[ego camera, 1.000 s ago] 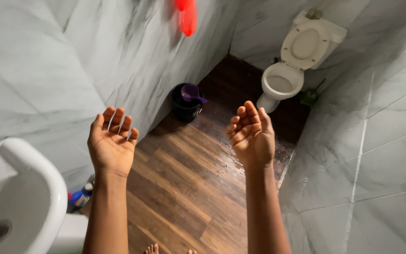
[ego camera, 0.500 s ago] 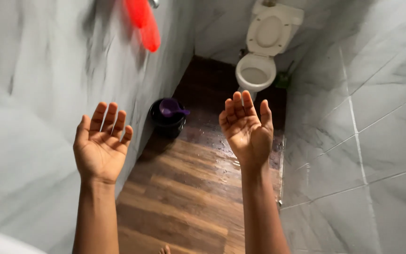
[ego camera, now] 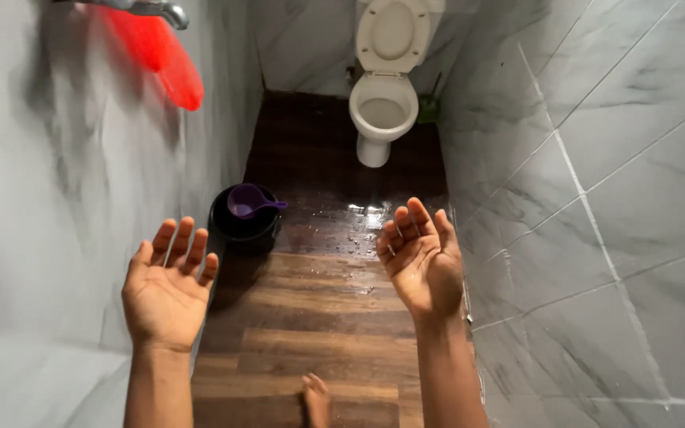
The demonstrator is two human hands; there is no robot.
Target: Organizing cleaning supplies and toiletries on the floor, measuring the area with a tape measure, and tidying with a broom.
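I hold my left hand point(ego camera: 166, 289) and right hand point(ego camera: 422, 257) palm-up, fingers spread, gripping nothing. The black bucket point(ego camera: 243, 224) with the purple scoop point(ego camera: 247, 201) stands untouched just beyond my left hand, by the wall. The wooden floor point(ego camera: 319, 309) is wet there.

Left hand point(ego camera: 166, 293), right hand point(ego camera: 422, 260) — palms up, seemingly empty

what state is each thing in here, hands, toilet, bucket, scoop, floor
left hand: open, palm up, empty
right hand: open, palm up, empty
toilet: lid up, seat down
bucket: upright against the left wall
scoop: resting on top of the bucket
floor: wet near the bucket, with shiny drops
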